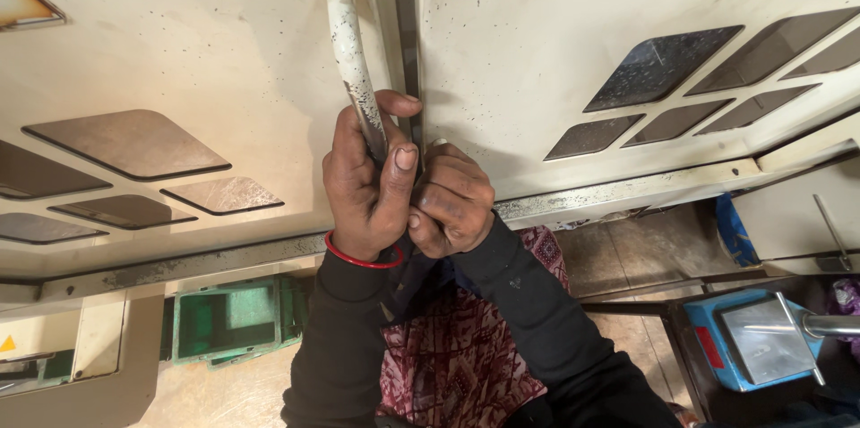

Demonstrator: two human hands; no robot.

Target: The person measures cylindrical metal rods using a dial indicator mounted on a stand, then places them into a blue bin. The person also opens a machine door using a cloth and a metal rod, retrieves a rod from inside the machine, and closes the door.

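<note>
My left hand [365, 182], with a red bangle at the wrist, is wrapped around the lower part of a worn white bar handle [348, 43] on a cream machine door [179, 52]. My right hand [451, 198] is closed just beside it, at the dark seam [408, 34] between that door and the right-hand door [555, 43]. What the right fingers hold is hidden; a small pale tip shows above them. Both sleeves are black.
Both doors carry dark diamond-shaped window panels [658, 65]. A metal rail [627, 191] runs under the doors. A green box [228, 319] sits at lower left, a blue box with a metal plate [757, 343] at lower right. Patterned maroon cloth [457, 356] lies below my arms.
</note>
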